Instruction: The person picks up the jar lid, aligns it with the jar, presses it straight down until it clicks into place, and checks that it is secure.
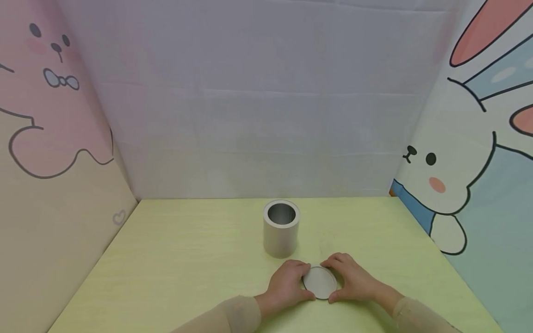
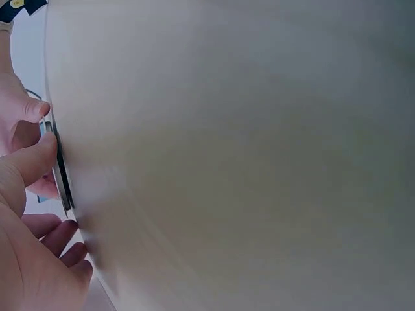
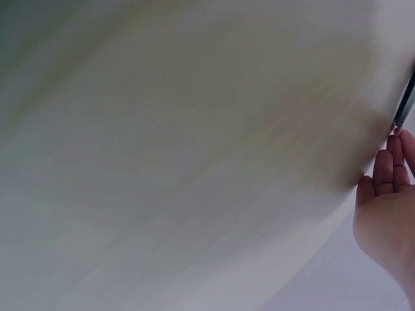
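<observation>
A flat, round, pale lid (image 1: 319, 282) lies low over the table near its front, with a thin raised rim. My left hand (image 1: 287, 284) grips its left side, thumb at the near edge and fingers at the far edge. On the opposite side my right hand (image 1: 354, 280) holds the rim the same way. Seen edge-on in the left wrist view, the lid (image 2: 62, 175) shows a dark underside close to the tabletop. Just behind the left hand stands an upright white canister (image 1: 280, 240), its open top showing a shiny metal interior.
The pale yellow table (image 1: 187, 249) runs back to a plain white cloth wall (image 1: 258, 101). Cartoon-printed panels flank it, a pink one (image 1: 62, 125) at left and a rabbit one (image 1: 449, 175) at right.
</observation>
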Demonstrator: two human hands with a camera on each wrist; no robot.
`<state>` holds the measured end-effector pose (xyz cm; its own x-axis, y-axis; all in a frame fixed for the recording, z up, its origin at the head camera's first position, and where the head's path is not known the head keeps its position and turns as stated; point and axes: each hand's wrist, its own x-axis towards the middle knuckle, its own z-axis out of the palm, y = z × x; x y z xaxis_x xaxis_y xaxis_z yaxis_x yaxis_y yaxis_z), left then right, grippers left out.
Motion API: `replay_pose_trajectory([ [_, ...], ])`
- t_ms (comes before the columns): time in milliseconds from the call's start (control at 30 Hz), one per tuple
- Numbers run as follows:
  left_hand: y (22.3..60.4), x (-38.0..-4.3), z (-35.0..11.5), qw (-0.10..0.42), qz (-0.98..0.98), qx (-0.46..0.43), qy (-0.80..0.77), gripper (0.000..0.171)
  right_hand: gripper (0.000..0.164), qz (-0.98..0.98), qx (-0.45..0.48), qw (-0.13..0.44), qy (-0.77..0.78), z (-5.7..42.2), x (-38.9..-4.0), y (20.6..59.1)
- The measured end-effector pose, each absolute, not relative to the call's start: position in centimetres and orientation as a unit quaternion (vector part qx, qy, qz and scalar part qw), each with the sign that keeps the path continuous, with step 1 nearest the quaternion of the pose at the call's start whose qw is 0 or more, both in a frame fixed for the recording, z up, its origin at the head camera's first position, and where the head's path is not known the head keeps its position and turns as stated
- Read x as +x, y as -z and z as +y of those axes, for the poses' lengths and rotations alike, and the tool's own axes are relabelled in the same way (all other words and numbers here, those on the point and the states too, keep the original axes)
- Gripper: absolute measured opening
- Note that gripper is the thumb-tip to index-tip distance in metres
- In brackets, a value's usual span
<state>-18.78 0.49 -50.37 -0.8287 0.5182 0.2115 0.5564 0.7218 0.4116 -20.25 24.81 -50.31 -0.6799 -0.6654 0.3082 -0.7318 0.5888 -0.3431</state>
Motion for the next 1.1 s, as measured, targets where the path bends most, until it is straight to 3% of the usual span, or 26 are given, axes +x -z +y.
replay_pose_trajectory([
  [200, 50.3, -18.6, 0.4, 0.042, -0.926, -0.288, 0.241, 0.064, 0.076, -0.887, 0.390, 0.076, -0.236, 24.9, -20.3, 50.4],
  [1100, 48.4, -19.2, 0.6, 0.054, -0.915, -0.299, 0.266, 0.066, 0.081, -0.894, 0.356, 0.125, -0.242, 25.2, -19.6, 48.7],
])
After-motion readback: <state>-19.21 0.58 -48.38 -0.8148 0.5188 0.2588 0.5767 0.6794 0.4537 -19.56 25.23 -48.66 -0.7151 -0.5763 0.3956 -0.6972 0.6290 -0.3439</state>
